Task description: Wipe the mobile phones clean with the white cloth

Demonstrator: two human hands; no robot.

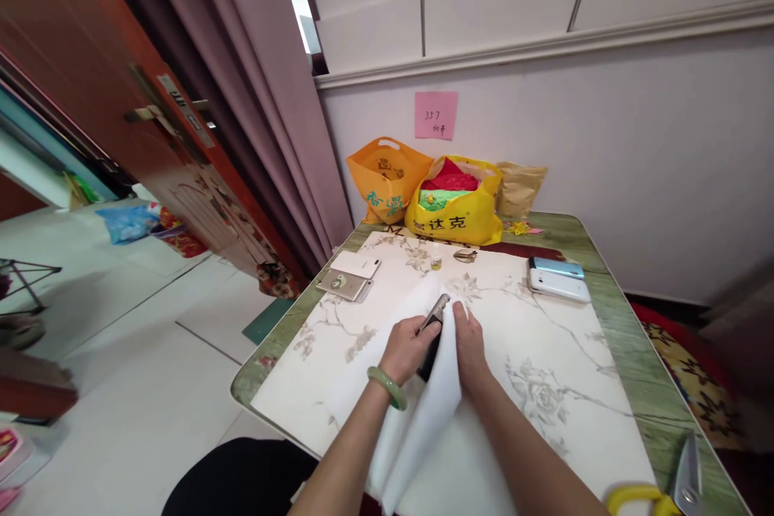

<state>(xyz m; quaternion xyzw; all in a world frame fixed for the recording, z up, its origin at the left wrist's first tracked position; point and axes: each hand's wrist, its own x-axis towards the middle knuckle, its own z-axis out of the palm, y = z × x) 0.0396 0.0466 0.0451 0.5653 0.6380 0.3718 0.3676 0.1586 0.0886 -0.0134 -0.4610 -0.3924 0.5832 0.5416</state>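
My left hand point(402, 348), with a green bangle point(387, 387) on its wrist, is closed round a dark phone point(430, 356) with a silvery edge. The phone stands tilted on its side above the table's middle. A thin white sheet point(432, 415), perhaps paper or cloth, is folded up along the phone's right side and hangs toward me. My right hand point(472, 347) is closed on that sheet, pressing it from the right with the thumb at the top. Part of the phone is hidden behind the sheet and my fingers.
Several phones lie flat, some at the left point(343, 282) and some at the right point(559, 285). Yellow-handled scissors point(688, 480) rest at the near right corner. A small bottle point(436, 260), an orange bag point(387, 181) and a filled yellow bag point(453, 218) are at the back.
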